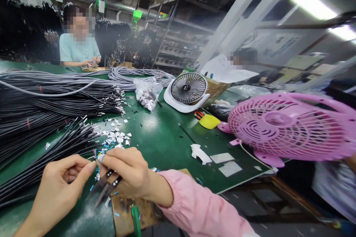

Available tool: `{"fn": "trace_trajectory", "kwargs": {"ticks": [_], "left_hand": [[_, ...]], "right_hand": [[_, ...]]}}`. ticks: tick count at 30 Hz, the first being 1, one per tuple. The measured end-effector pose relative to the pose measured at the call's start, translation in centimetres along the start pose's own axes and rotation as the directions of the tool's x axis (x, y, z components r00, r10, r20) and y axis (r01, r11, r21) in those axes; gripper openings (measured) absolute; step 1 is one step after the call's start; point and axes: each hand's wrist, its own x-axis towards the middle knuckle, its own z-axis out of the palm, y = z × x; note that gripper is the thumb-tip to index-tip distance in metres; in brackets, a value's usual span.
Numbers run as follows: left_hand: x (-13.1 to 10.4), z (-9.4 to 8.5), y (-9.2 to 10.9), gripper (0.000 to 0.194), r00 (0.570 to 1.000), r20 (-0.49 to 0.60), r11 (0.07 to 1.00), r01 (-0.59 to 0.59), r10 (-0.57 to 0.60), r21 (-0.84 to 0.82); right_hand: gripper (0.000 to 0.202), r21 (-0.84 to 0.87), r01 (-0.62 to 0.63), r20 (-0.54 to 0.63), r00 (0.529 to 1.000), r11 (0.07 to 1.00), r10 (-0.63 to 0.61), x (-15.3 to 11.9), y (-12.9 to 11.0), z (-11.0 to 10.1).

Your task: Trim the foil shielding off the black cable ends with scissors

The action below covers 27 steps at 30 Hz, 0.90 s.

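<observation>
My left hand (62, 185) is at the lower left, its thumb and forefinger pinched near the stripped end of a cable with thin coloured wires (95, 153). Just right of it, my right hand (126, 172) closes on dark metal scissors (104, 190), whose blades point down and left. The right fingertips, one with a whitish covering, meet the coloured wires. Beyond both hands lie black cables (69, 140) with stripped ends, beside scattered silvery foil scraps (118, 137) and small blue bits.
Grey cable coils (133, 76) lie behind a plastic bag (148, 94). A white fan (187, 90) and a pink fan (289, 126) stand on the green table (164, 137). A brown board (125, 211) is near the front. One person (79, 50) sits across; another is partly visible at right.
</observation>
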Motion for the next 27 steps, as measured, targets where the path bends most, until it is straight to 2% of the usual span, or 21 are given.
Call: {"fn": "trace_trajectory", "kwargs": {"ticks": [2,4,5,7,9,11,13,16,20,22,23,25,27], "left_hand": [[0.2,-0.2,-0.4,0.038,1.0,-0.02,1.0,-0.016,0.016,0.016],[0.4,-0.3,-0.7,0.034,0.997,-0.066,0.998,-0.048,0.051,0.039],[0.4,-0.3,-0.8,0.032,0.993,-0.079,0.995,-0.078,0.082,0.057],[0.5,-0.3,-0.9,0.028,0.984,-0.081,0.984,-0.151,0.159,0.099],[0.6,-0.2,-1.0,0.025,0.977,-0.073,0.972,-0.19,0.201,0.136],[0.7,-0.2,-0.9,0.023,0.984,-0.037,0.976,-0.166,0.173,0.144],[1.0,-0.2,-0.6,0.025,0.994,0.048,0.987,-0.102,0.096,0.125],[1.5,-0.6,0.1,0.031,0.984,0.18,0.998,-0.015,0.005,0.057],[2.0,-1.2,0.8,0.03,0.974,0.228,0.999,-0.003,0.013,-0.041],[2.0,-1.4,0.8,0.028,0.979,0.189,0.995,-0.069,0.081,-0.069],[1.9,-1.5,0.8,0.027,0.98,0.154,0.991,-0.119,0.127,-0.059],[1.4,-1.5,0.6,0.024,0.97,0.042,0.97,-0.241,0.241,0.011],[0.7,-1.3,0.4,0.017,0.929,-0.096,0.93,-0.347,0.359,0.116]], "right_hand": [[0.022,-0.013,0.074,-0.065,0.995,0.997,-0.075,0.2,0.0,0.0],[0.021,0.025,0.123,-0.184,0.976,0.992,-0.116,0.6,-0.1,0.0],[0.019,0.059,0.123,-0.257,0.961,0.991,-0.104,0.8,-0.3,-0.1],[0.014,0.139,0.047,-0.363,0.932,0.989,0.007,1.2,-0.5,-0.5],[0.013,0.212,-0.06,-0.355,0.925,0.975,0.134,1.6,-0.7,-0.8],[0.012,0.25,-0.09,-0.301,0.939,0.964,0.166,1.8,-0.6,-1.0],[0.009,0.225,-0.029,-0.279,0.956,0.974,0.093,1.6,-0.4,-0.9],[0.009,0.125,0.061,-0.278,0.96,0.99,-0.023,1.1,0.0,-0.6],[0.009,0.077,0.159,-0.343,0.931,0.984,-0.124,1.0,-0.2,-0.4],[0.01,0.122,0.159,-0.364,0.925,0.98,-0.105,1.2,-0.5,-0.5],[0.009,0.182,0.126,-0.361,0.931,0.975,-0.053,1.4,-0.7,-0.5],[0.011,0.326,0.006,-0.323,0.94,0.945,0.106,1.7,-1.1,-0.7],[0.012,0.418,-0.121,-0.266,0.931,0.9,0.249,1.9,-1.4,-0.9]]}}
